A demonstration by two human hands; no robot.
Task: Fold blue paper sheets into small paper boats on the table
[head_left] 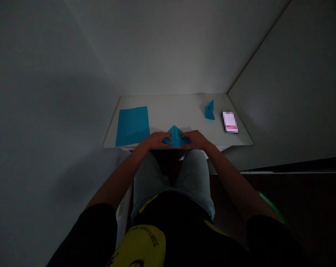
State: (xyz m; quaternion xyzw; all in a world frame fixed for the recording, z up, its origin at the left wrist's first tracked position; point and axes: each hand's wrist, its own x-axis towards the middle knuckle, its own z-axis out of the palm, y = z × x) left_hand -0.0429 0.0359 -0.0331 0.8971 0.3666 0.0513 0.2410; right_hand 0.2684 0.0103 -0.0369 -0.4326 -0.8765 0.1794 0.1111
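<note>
Head view, dim light throughout: the person is sitting at a white shelf [179, 107] fitted into a corner between pale walls [170, 48]. The left hand [157, 140] and right hand [196, 139] are resting at either side of a folded blue paper [175, 136], which is lying near the front edge of the shelf, roughly midway along it. Its point is facing away from the person, and a crease is running up its middle. The lower corners are partly covered by the hands.

Fingers [165, 137] of both hands are stretching inward and touching the paper. They are not curling into fists, but whether they are pinching it cannot be told in this light.

To the left, a flat blue sheet [132, 126] is lying just beside the left hand, with faint creases showing. Toward the back right, a small folded blue piece [209, 110] is sitting well apart from the hands, next to a phone [230, 122] whose screen is blurred out. Below the shelf edge, grey shorts [170, 174] are covering the person's thighs — the dark shirt is showing a yellow print [140, 246].
</note>
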